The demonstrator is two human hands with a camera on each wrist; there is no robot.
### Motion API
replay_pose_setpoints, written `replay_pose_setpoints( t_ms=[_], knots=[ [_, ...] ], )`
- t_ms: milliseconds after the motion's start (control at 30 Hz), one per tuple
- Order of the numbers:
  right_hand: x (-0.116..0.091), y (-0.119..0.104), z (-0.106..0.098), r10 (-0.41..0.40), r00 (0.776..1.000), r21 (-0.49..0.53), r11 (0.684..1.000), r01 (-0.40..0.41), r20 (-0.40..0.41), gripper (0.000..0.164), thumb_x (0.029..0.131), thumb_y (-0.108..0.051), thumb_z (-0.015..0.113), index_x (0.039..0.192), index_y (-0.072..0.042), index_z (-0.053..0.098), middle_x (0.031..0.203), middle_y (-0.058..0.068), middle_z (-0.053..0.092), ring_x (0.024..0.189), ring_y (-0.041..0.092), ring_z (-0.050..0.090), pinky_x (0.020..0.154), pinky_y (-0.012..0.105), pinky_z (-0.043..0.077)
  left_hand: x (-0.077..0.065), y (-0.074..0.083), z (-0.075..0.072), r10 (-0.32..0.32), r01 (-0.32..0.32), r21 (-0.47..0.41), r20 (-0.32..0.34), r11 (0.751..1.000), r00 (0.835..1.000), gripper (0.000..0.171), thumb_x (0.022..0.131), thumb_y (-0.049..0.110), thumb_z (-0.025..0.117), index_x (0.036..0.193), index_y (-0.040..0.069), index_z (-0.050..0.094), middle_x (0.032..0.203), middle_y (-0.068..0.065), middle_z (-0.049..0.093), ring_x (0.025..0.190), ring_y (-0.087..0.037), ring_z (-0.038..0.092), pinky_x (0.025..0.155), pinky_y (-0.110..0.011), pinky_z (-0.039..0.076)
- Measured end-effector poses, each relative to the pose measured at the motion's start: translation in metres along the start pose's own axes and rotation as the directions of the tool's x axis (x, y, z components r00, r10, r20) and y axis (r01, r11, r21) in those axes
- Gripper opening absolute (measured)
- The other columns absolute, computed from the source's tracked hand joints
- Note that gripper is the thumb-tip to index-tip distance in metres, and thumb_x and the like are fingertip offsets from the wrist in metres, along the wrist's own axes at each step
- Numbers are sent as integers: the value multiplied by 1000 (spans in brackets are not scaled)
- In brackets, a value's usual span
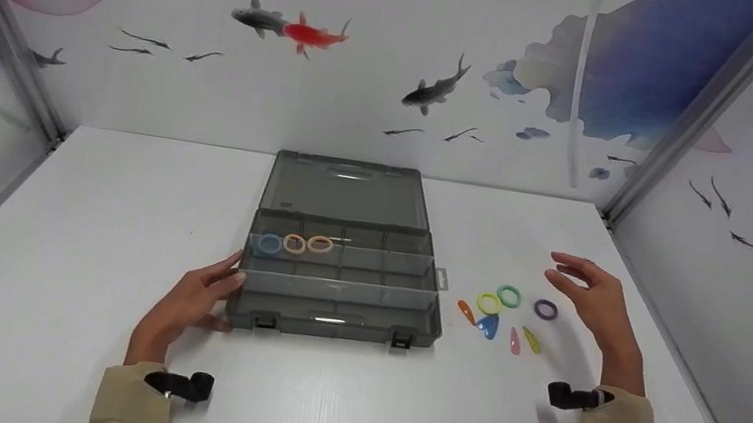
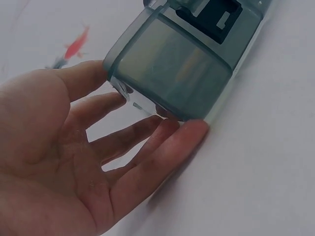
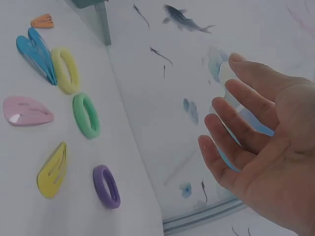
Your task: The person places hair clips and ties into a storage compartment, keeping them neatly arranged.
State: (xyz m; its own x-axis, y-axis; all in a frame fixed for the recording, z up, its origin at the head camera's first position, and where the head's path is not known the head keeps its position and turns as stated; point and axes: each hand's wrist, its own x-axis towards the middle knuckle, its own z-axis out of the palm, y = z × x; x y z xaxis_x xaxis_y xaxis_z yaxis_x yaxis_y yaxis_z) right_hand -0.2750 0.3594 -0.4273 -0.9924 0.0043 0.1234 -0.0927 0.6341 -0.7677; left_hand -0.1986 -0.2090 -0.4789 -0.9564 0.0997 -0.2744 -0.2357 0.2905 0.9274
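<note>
A grey see-through compartment box [image 1: 332,309] lies on the table with its lid [image 1: 349,192] folded back. One blue hair tie [image 1: 270,244] and two tan hair ties [image 1: 321,236] are in its left compartments. The left hand [image 1: 188,299] touches the box's left side, fingers spread along it in the left wrist view. Raised over the table at right, the right hand [image 1: 594,300] holds nothing, its fingers relaxed. Near it lie a purple hair tie [image 3: 105,187], a green hair tie [image 3: 86,115] and a yellow hair tie [image 3: 65,70].
Snap hair clips lie right of the box: orange [image 1: 466,312], blue [image 1: 490,326], pink [image 1: 514,341] and yellow [image 1: 532,340]. A clear latch tab [image 1: 442,279] sticks out from the box's right side. Patterned panels [image 1: 361,112] stand behind and beside the white table [image 1: 317,411].
</note>
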Motion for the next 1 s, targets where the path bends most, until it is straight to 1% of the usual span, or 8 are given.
replay_pose_setpoints(
  t_ms=[100, 167, 233, 300, 400, 733, 867, 1000],
  knots=[
    [0, 8, -1, 41, 999, -10, 999, -41, -5, 63, 94, -52, 64, 142, -12, 57, 144, 17, 56, 121, 13, 55, 103, 25, 45, 1, -1, -1, 10, -10, 9, 1, 1000, 1000, 65, 104, 35, 53, 161, 29, 21, 165, -20, 25, 146, -46, 37, 80, -39, 63],
    [0, 13, -2, 61, 998, -5, 998, -61, -7, 64, 93, -52, 65, 142, -11, 56, 142, 18, 56, 117, 8, 54, 105, 36, 45, 1, -1, -1, 15, -15, 7, 3, 1000, 1000, 65, 104, 32, 53, 161, 28, 21, 165, -20, 25, 146, -45, 36, 80, -39, 63],
    [0, 20, -3, 83, 997, 7, 996, -83, 6, 67, 93, -53, 66, 144, -10, 55, 143, 20, 55, 119, 12, 55, 107, 43, 43, 1, -1, -1, 18, -18, 4, 3, 1000, 1000, 65, 105, 31, 53, 161, 28, 21, 164, -20, 25, 146, -45, 36, 79, -39, 63],
    [0, 26, -4, 120, 992, 20, 992, -121, 34, 71, 92, -54, 67, 146, -10, 52, 145, 21, 54, 125, 22, 54, 110, 48, 41, 1, -1, -1, 17, -17, 1, 6, 1000, 1000, 65, 105, 31, 53, 161, 28, 21, 165, -21, 25, 146, -45, 36, 79, -39, 63],
    [0, 35, -5, 183, 979, 37, 982, -187, 94, 76, 91, -54, 68, 149, -10, 48, 151, 22, 47, 136, 36, 47, 116, 56, 35, 0, 0, -1, 16, -16, -4, 12, 1000, 1000, 66, 105, 32, 53, 161, 28, 20, 165, -21, 24, 146, -46, 36, 81, -40, 63],
    [1, 56, 1, 359, 907, 13, 929, -371, 218, 82, 89, -52, 71, 154, -13, 39, 163, 21, 30, 147, 42, 33, 121, 62, 25, -1, 1, -1, 12, -12, -7, 15, 1000, 1000, 64, 105, 31, 53, 161, 29, 21, 165, -20, 24, 146, -45, 37, 81, -40, 63],
    [2, 59, 4, 369, 900, -2, 925, -379, 233, 82, 90, -51, 71, 155, -13, 38, 162, 22, 30, 149, 44, 28, 121, 65, 23, -1, 0, -1, 14, -14, -10, 18, 1000, 1000, 65, 105, 32, 53, 161, 30, 20, 165, -20, 25, 146, -45, 37, 82, -40, 62],
    [3, 61, 6, 382, 893, -30, 922, -386, 239, 86, 87, -52, 73, 155, -13, 37, 160, 24, 32, 147, 45, 28, 120, 63, 26, 0, 0, -1, 12, -11, -13, 14, 1000, 1000, 64, 105, 32, 53, 161, 30, 21, 165, -20, 25, 146, -45, 36, 82, -40, 63]
  ],
)
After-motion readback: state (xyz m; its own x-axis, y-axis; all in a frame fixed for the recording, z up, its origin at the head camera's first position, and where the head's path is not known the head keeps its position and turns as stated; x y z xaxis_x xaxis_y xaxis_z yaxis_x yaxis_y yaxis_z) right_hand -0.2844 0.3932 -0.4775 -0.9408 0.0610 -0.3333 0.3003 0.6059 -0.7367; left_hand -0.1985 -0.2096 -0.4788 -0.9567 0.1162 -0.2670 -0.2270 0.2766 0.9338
